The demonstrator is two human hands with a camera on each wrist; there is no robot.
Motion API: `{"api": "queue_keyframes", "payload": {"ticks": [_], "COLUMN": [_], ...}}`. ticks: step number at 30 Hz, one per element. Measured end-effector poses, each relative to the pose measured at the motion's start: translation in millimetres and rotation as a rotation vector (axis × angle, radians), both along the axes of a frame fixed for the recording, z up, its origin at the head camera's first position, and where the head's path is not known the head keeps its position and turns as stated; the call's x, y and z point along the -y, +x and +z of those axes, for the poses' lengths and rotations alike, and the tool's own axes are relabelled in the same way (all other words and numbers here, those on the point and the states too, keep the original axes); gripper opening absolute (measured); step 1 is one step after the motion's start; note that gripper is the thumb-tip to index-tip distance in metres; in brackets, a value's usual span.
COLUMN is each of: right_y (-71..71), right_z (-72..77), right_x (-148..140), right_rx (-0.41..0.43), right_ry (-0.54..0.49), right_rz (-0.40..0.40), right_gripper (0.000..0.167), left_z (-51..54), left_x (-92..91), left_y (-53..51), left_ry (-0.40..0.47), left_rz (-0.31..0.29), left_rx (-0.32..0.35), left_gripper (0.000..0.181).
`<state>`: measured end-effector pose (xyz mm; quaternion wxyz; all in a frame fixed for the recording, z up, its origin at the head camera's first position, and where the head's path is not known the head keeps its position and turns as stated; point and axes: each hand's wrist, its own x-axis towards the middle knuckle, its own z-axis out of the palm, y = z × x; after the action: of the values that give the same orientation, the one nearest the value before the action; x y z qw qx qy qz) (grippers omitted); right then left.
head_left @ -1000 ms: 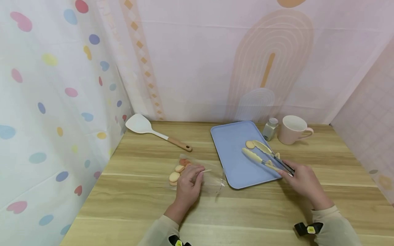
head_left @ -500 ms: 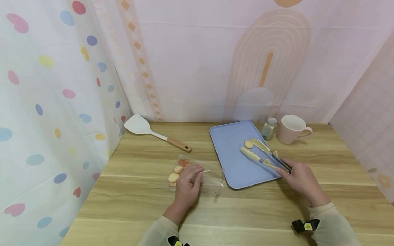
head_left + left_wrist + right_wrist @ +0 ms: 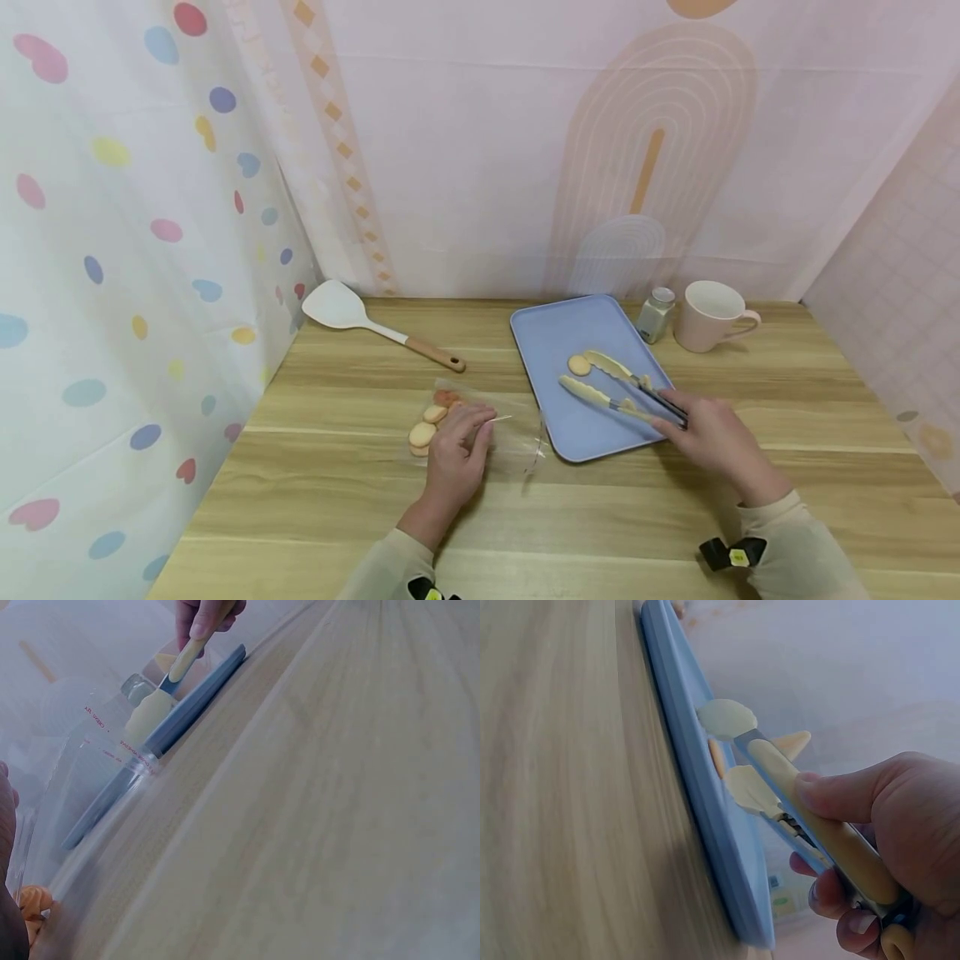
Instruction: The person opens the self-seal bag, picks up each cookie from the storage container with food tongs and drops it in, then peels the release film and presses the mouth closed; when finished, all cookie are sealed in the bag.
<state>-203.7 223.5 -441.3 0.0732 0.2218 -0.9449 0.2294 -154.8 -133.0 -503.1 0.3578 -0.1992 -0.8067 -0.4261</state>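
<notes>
In the head view, my right hand (image 3: 712, 442) grips a pair of tongs (image 3: 645, 392) with cream tips and metal arms, spread apart over the blue tray (image 3: 540, 333). A round pale cookie (image 3: 579, 365) lies on the tray beside the far tip; whether they touch is hard to tell. My left hand (image 3: 457, 458) pinches the clear plastic bag (image 3: 517, 433) on the table, left of the tray. Several cookies (image 3: 422, 433) show in the bag, some partly hidden by that hand. In the right wrist view, thumb and fingers wrap the tongs' handles (image 3: 817, 825).
A white spatula (image 3: 337, 307) with a wooden handle lies at the back left. Behind the tray's right side stand a small glass jar (image 3: 655, 317) and a pink mug (image 3: 708, 321). Patterned curtains (image 3: 465, 167) hang along the table's back and sides.
The right hand and tongs have moved left over the tray, and the cookie has shifted left and slightly nearer with them. The left hand stays at the bag.
</notes>
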Motion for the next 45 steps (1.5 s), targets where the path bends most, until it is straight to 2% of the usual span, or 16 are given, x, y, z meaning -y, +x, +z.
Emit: {"api": "queue_keyframes", "payload": {"ticks": [9,17,25,37,45], "right_y": [2.5,4.0,5.3,7.6,9.4], "right_z": [-0.9,-0.9,-0.5,-4.3,-6.5], "right_x": [6,8,12,20,25], "right_rx": [-0.007,-0.039,-0.007,-0.009,-0.007], "right_ry": [0.006,-0.024,-0.023,-0.035,-0.033], "right_rz": [0.033,0.001,-0.008,-0.029,-0.031], "right_gripper": [0.044,0.044,0.044,0.043,0.042], "left_z": [0.0,1.7,3.5,2.8,2.3], "left_x": [0.6,-0.3,-0.6,-0.4,-0.1], "left_y": [0.0,1.3,1.6,1.0,0.9], "left_ry": [-0.001,0.004,-0.002,0.002,-0.002], "left_rz": [0.004,-0.005,0.003,0.006,0.008], "left_rx": [-0.019,-0.014,-0.024,0.004,-0.002], "left_gripper": [0.013,0.014,0.014,0.012,0.012]}}
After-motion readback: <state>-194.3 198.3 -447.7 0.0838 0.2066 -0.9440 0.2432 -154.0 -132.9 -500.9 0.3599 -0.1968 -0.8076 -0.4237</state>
